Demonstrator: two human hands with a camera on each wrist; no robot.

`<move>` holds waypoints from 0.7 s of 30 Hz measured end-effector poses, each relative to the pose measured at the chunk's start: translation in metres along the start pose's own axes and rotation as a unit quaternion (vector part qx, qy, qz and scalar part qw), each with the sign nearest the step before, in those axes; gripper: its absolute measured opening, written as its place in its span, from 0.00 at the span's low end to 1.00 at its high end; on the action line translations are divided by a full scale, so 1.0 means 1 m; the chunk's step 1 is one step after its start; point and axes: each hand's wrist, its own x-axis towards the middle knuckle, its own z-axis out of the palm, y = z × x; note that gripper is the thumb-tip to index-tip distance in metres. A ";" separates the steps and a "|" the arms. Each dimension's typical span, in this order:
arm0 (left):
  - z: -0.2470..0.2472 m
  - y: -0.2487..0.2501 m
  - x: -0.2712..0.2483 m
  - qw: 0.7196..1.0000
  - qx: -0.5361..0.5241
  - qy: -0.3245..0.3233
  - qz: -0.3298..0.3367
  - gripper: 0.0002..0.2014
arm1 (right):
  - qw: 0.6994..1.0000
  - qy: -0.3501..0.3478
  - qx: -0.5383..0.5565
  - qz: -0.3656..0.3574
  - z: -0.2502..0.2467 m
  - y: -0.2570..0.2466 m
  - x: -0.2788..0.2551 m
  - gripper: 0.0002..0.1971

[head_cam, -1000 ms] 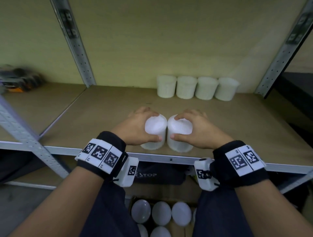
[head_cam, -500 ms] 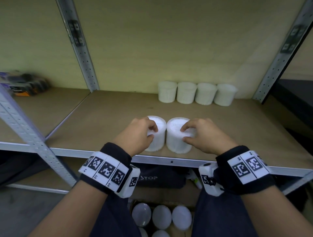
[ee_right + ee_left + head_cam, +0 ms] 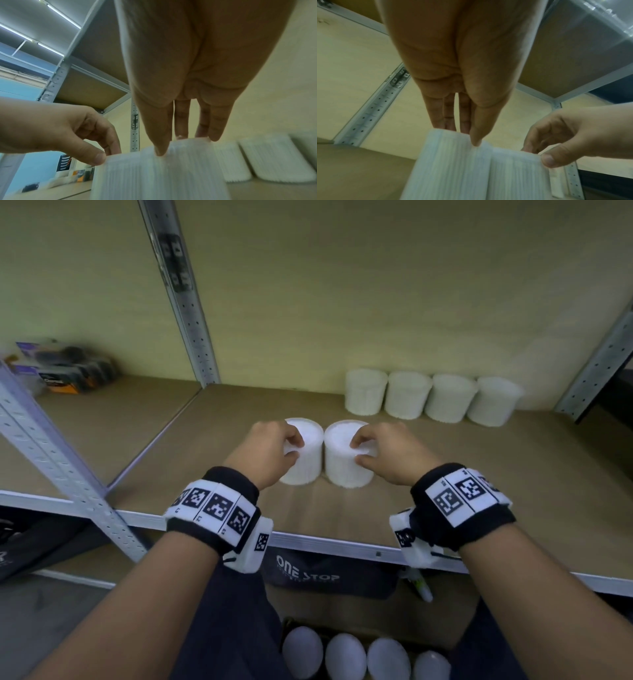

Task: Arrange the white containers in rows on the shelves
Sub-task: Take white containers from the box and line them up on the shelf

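Two white ribbed containers stand side by side in the middle of the brown shelf [image 3: 445, 501]. My left hand [image 3: 274, 446] pinches the rim of the left container [image 3: 305, 460] from above, thumb on the near side and fingertips [image 3: 464, 127] on top. My right hand [image 3: 380, 446] pinches the rim of the right container [image 3: 342, 463] the same way; its thumb [image 3: 159, 148] presses the near wall. Both containers rest upright on the board and touch each other. A row of several white containers [image 3: 431, 397] lines the back wall at the right.
Perforated metal uprights [image 3: 181, 292] frame the bay, another stands at the right [image 3: 599, 361]. Dark packaged items [image 3: 61, 368] lie on the neighbouring shelf at the left. Below the shelf edge [image 3: 325, 542], a box holds more white lidded containers [image 3: 346, 655] and a dark bag [image 3: 325, 573].
Both hands have slid the two containers back from the shelf's front edge toward the rear row. Their hold has shifted from wrapping the sides to pinching the rims.
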 end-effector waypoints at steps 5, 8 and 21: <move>0.003 -0.031 0.034 1.000 -0.006 0.028 -0.004 0.10 | 1.000 0.003 -0.019 -0.008 0.005 -0.012 0.046 0.16; 0.003 -0.045 0.057 1.000 0.002 0.029 -0.010 0.10 | 0.999 -0.003 -0.043 -0.012 0.006 -0.017 0.072 0.17; 0.003 -0.084 0.145 0.999 -0.009 0.037 -0.008 0.09 | 0.998 0.019 -0.050 -0.015 0.020 -0.008 0.170 0.15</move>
